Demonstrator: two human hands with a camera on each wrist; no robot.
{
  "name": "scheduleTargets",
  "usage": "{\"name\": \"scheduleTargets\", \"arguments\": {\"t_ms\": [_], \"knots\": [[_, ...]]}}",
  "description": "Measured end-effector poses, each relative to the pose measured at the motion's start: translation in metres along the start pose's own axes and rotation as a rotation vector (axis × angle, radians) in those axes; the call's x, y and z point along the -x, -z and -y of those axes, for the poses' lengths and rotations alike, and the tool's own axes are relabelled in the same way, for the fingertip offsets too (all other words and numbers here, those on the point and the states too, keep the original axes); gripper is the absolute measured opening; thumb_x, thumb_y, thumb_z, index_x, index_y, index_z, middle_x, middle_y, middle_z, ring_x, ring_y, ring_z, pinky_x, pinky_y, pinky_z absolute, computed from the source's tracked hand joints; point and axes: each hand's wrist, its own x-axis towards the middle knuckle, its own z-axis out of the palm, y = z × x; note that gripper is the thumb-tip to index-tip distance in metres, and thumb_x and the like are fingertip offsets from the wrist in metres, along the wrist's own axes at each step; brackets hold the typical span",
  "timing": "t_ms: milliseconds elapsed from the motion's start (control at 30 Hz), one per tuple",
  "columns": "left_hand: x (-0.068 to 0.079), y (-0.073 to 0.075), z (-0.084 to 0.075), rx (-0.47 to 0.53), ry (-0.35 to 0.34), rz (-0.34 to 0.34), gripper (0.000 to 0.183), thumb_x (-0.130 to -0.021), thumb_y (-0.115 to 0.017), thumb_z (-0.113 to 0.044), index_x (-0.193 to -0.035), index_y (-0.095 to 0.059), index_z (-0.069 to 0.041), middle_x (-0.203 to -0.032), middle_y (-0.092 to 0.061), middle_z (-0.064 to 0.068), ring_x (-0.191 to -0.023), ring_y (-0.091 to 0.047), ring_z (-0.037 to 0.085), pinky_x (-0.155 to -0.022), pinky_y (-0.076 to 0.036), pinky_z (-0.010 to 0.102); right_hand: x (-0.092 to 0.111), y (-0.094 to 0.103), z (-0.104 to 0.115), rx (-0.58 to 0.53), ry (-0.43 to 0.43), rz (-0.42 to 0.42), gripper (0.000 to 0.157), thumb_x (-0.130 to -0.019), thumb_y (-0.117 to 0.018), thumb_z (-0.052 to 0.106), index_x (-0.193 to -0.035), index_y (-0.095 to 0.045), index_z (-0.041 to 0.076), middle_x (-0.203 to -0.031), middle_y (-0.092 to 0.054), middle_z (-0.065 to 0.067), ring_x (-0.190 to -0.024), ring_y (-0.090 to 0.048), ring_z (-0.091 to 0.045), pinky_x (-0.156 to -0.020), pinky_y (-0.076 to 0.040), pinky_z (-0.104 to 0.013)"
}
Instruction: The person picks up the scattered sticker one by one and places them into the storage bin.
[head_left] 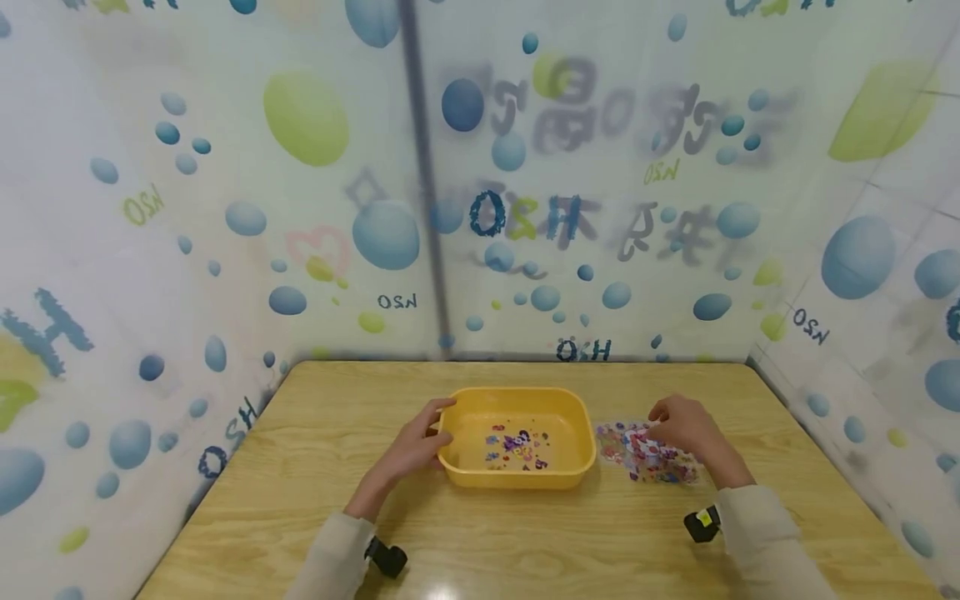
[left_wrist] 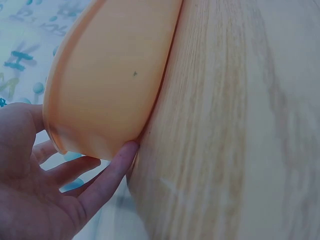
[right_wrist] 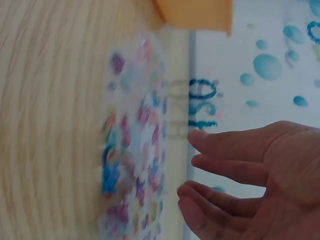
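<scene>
A yellow plastic basin (head_left: 517,480) stands on the wooden table, with several small colourful stickers (head_left: 521,446) scattered on its floor. My left hand (head_left: 417,442) holds the basin's left end; in the left wrist view, the fingers (left_wrist: 117,162) lie against its outer wall and part of the hand is hidden behind the rim. To the right of the basin lie clear sheets of colourful stickers (head_left: 663,471), overlapping. Over them is my right hand (head_left: 686,429), its fingers loosely bent. Nothing shows between its fingers (right_wrist: 225,142) in the right wrist view, where the sheets look blurred.
The wooden table (head_left: 487,533) has patterned curtain-like walls (head_left: 525,325) behind it and on both sides. A black wrist camera (head_left: 387,557) hangs by the left sleeve and another black camera (head_left: 702,524) by the right.
</scene>
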Motion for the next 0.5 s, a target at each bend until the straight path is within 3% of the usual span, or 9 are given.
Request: {"name": "scheduleTargets", "arguments": {"t_ms": [233,500], "knots": [[0.0,0.002,-0.001,-0.023,-0.005,0.005,0.057,-0.101,-0.059,-0.01,-0.155,-0.043,-0.018,-0.152,-0.049,0.027,-0.107,-0.067,0.031,-0.064,-0.063,0.036,0.002,0.004,-0.03,0.06,-0.035,-0.004,0.045,-0.086,-0.078,0.014,-0.119,-0.066,-0.015,-0.126,-0.063,-0.038,-0.112,-0.06,-0.055,-0.094,-0.054,-0.063],[0.003,-0.001,0.002,-0.013,0.01,0.003,0.056,-0.101,-0.059,-0.011,-0.155,-0.043,-0.019,-0.153,-0.048,0.026,-0.108,-0.066,0.031,-0.065,-0.063,0.036,0.004,-0.002,-0.046,0.089,-0.019,0.034,0.056,-0.085,-0.081,0.019,-0.125,-0.062,-0.016,-0.127,-0.061,-0.04,-0.114,-0.059,-0.057,-0.096,-0.051,-0.066]]}}
